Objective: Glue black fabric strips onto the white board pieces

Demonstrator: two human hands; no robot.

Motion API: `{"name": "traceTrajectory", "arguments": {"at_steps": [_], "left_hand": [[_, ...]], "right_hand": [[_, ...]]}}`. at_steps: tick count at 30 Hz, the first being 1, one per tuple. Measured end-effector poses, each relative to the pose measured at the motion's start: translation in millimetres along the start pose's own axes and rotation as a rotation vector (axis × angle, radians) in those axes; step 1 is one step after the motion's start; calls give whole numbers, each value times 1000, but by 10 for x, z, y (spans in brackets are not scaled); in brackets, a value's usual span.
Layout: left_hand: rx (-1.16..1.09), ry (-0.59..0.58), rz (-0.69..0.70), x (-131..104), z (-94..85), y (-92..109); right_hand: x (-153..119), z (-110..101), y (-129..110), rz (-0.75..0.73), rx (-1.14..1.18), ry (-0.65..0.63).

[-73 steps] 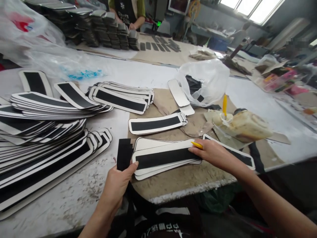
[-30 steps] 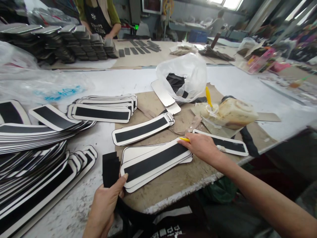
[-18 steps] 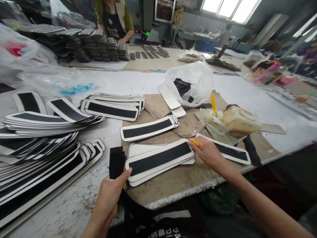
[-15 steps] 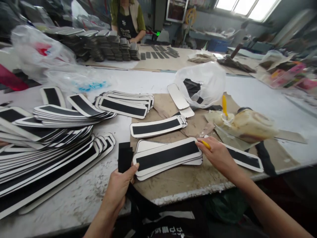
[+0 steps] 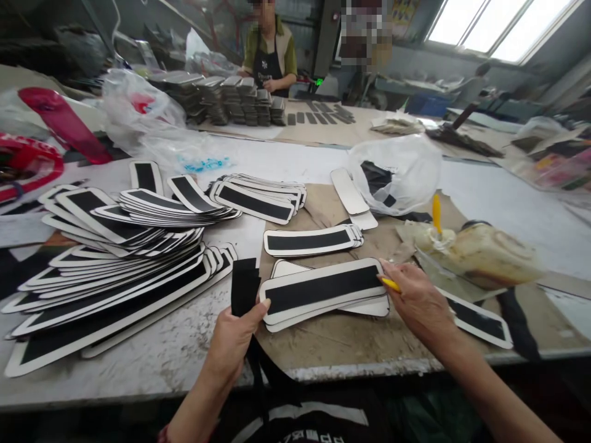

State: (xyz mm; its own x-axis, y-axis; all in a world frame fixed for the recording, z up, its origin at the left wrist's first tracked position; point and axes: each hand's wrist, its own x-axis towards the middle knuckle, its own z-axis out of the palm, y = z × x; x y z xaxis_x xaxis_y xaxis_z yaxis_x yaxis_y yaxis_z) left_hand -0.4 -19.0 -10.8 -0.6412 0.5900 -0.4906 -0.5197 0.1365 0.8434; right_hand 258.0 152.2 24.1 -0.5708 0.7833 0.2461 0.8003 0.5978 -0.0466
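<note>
On brown paper (image 5: 323, 347) covering the worktop (image 5: 152, 369), black-banded white panel (image 5: 323, 287) is lying atop other panels (image 5: 369, 306). Left hand (image 5: 236, 335) is pinching black strips (image 5: 244, 284), thumb touching panel's left end; right hand's (image 5: 418, 301) fingers are gripping yellow tool (image 5: 391, 283) at right end.

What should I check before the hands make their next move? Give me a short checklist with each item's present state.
1. Left hand steadying the top white-bordered panel: ok, thumb on its left end.
2. Spare black strips at hand: ok, held layered in the left hand.
3. Yellow tool in grip: ok, the right hand has it at the panel's right end.
4. Panels underneath squared up: not ok, a lower white panel sticks out at an angle.
5. Top panel's black strip firmly bonded: cannot tell, it lies within the white border but its hold does not show.
</note>
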Motion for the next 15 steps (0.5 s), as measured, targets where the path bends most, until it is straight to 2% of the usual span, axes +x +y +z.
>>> {"name": "traceTrajectory", "arguments": {"at_steps": [6,11,15], "left_hand": [[96,40,47,29,39,-76],[271,88,131,17,79,-94],[323,92,138,30,51,-131]], "right_hand": [[-3,-17,15,7,109,8],[3,17,17,6,136,-34],[2,36,37,37,132,-86]]}}
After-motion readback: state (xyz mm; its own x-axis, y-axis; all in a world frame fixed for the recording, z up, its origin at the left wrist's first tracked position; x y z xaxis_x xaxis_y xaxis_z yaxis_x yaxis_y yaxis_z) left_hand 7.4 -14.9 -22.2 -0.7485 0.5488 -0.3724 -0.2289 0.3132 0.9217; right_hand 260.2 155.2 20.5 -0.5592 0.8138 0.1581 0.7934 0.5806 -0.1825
